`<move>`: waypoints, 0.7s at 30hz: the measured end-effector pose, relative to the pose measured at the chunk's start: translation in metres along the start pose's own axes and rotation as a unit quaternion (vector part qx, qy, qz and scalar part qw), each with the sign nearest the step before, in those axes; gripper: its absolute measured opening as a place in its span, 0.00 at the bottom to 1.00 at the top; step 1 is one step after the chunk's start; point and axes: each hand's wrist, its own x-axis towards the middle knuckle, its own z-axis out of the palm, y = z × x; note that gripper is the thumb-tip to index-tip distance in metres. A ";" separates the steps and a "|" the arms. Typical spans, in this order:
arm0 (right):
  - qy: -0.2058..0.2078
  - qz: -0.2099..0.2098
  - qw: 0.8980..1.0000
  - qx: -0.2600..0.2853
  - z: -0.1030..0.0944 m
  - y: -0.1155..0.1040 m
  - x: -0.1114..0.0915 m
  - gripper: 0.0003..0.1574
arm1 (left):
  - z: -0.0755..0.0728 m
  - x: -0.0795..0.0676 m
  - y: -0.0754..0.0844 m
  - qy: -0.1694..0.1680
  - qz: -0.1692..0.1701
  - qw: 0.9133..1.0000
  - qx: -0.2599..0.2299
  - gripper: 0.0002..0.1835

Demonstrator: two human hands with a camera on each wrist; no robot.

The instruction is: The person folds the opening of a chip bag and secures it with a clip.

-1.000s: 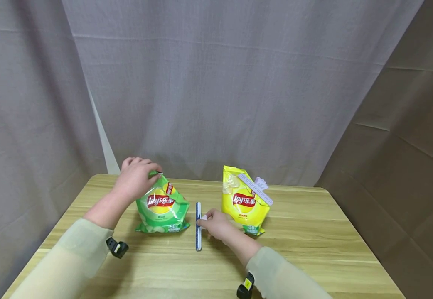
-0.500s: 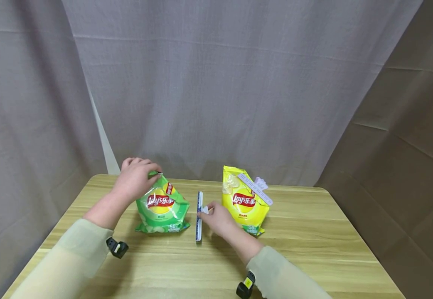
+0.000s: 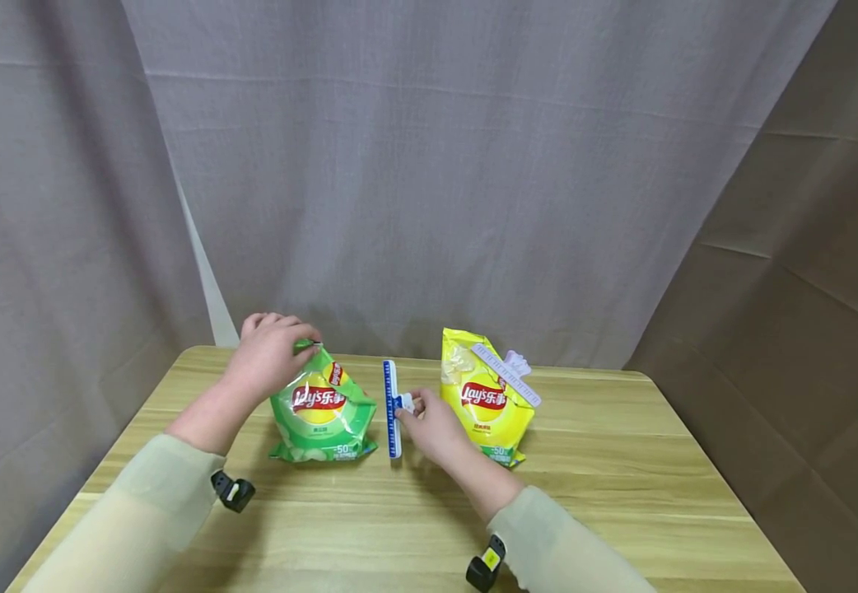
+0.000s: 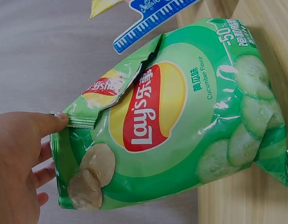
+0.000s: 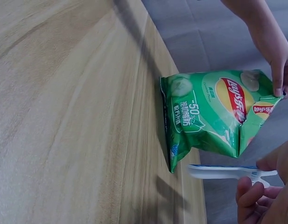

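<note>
My left hand [image 3: 268, 356] grips the top corner of a green Lay's chip bag [image 3: 321, 428], which stands on the table. In the left wrist view, the thumb presses the bag's folded-over top flap [image 4: 104, 91], with the other fingers behind the bag. My right hand [image 3: 440, 432] pinches a long blue-and-white bag clip [image 3: 391, 412] by its handle. Held upright in the head view, the clip is just right of the green bag and apart from it. Its thin side shows in the right wrist view, where the fingers curl at the clip's handle [image 5: 258, 176].
A yellow Lay's chip bag [image 3: 484, 424] stands to the right, behind my right hand. A pale lilac clip [image 3: 505, 375] sits slanted across its folded top corner. The wooden table [image 3: 622, 486] ends at a grey curtain [image 3: 429, 181] behind and a brown one on the right.
My right hand has raised the bag clip from near the table, moving it away from me and turning its blue face more into view. The left hand and both chip bags have stayed in place.
</note>
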 end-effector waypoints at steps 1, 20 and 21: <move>0.000 0.000 1.000 -0.002 0.000 0.000 0.000 0.23 | 0.000 0.000 0.000 0.001 0.001 1.000 0.000 0.10; -0.012 -0.014 0.999 -0.040 -0.003 -0.005 0.001 0.25 | -0.001 0.000 0.000 -0.006 0.004 1.000 0.005 0.11; -0.011 -0.017 0.999 -0.043 -0.003 -0.005 0.002 0.25 | -0.001 0.000 0.000 -0.006 0.004 1.000 0.006 0.11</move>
